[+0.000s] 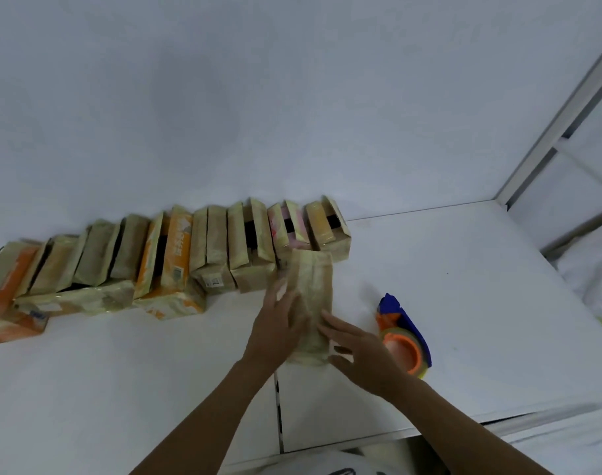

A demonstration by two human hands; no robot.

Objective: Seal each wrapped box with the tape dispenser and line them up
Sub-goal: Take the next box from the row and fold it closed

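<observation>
Row of boxes (pixel 176 255), seemingly sealed, lines the counter (pixel 464 286) far left. Last wrapped box (pixel 313 286) lies at the row's right end. Left grip (pixel 279 323) and right grip (pixel 361 354) are spread, pressing it. Tape dispenser (pixel 404 337) lies just right. Lining up probably remains.

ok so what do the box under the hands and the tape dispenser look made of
Wrapped box: likely cardboard under glossy yellowish film or tape: it shines and wrinkles. Tape dispenser: apparently hard plastic, blue body and orange hub, smooth and evenly coloured.
</observation>
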